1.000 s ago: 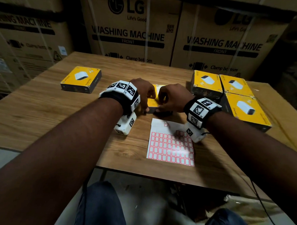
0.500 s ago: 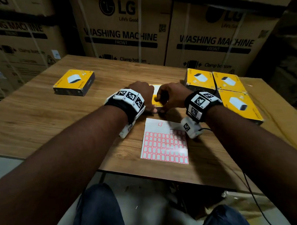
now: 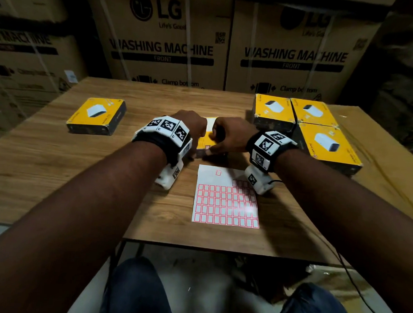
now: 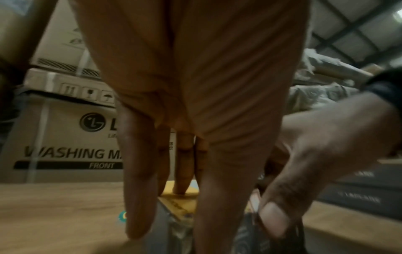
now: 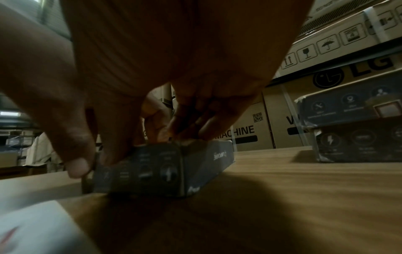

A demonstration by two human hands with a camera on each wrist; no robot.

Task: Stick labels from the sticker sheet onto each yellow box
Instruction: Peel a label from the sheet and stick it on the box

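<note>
A yellow box (image 3: pixel 208 137) lies in the middle of the table, and both hands are on it. My left hand (image 3: pixel 193 128) rests straight fingers (image 4: pixel 181 173) on its yellow top (image 4: pixel 174 201), with the thumb down at the near side. My right hand (image 3: pixel 226 139) curls its fingers over the top of the box (image 5: pixel 195 159), its thumb (image 5: pixel 76 165) at the near edge. A small red-bordered label (image 3: pixel 207 147) sits on the box top beside that thumb. The sticker sheet (image 3: pixel 225 199) lies flat just in front, its top rows bare.
One more yellow box (image 3: pixel 96 115) lies at the left. Three others (image 3: pixel 273 109) (image 3: pixel 314 112) (image 3: pixel 329 145) are grouped at the right. Large LG cartons (image 3: pixel 163 48) wall off the back of the wooden table (image 3: pixel 58 173). My knees show below its front edge.
Both hands have stayed on the middle box. The right thumb has slid down to the box's near edge beside the label.
</note>
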